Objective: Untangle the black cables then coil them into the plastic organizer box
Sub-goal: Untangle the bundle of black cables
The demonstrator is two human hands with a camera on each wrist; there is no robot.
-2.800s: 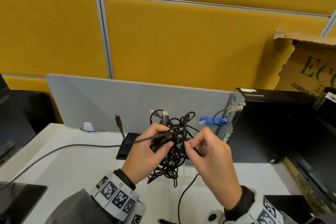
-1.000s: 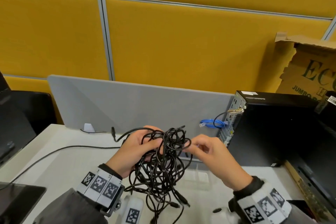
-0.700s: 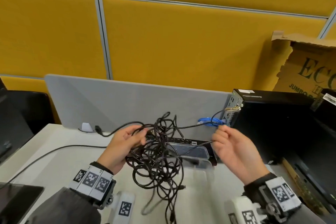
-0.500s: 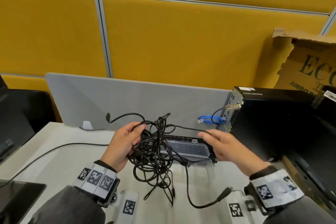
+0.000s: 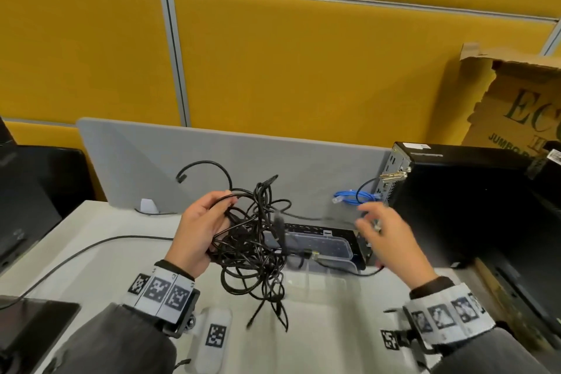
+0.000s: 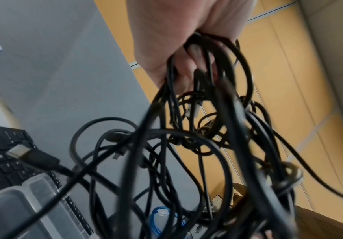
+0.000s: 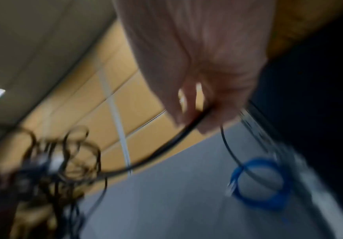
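Note:
My left hand (image 5: pixel 203 231) grips a tangled bunch of black cables (image 5: pixel 258 246) above the desk, fingers curled round several loops (image 6: pixel 207 142). Loose ends hang down towards the desk. One thin strand (image 5: pixel 315 218) runs rightward from the bunch to my right hand (image 5: pixel 379 229), which is blurred. In the right wrist view the fingers (image 7: pixel 189 103) curl round that black strand (image 7: pixel 166 145). A clear plastic organizer box (image 5: pixel 331 247) stands open on the desk behind the bunch, with a gold-tipped plug (image 5: pixel 312 253) in front of it.
A black keyboard (image 5: pixel 321 229) lies behind the box against a grey divider (image 5: pixel 145 161). A black PC tower (image 5: pixel 455 203) with a blue network cable (image 5: pixel 352 196) stands at right, with a torn cardboard box (image 5: pixel 516 100) behind it. A monitor (image 5: pixel 27 191) stands at left.
My right hand has drawn a strand out to the right and slightly upward. The loose plug end that hung low near the desk has risen to the box. My left hand still holds the bunch.

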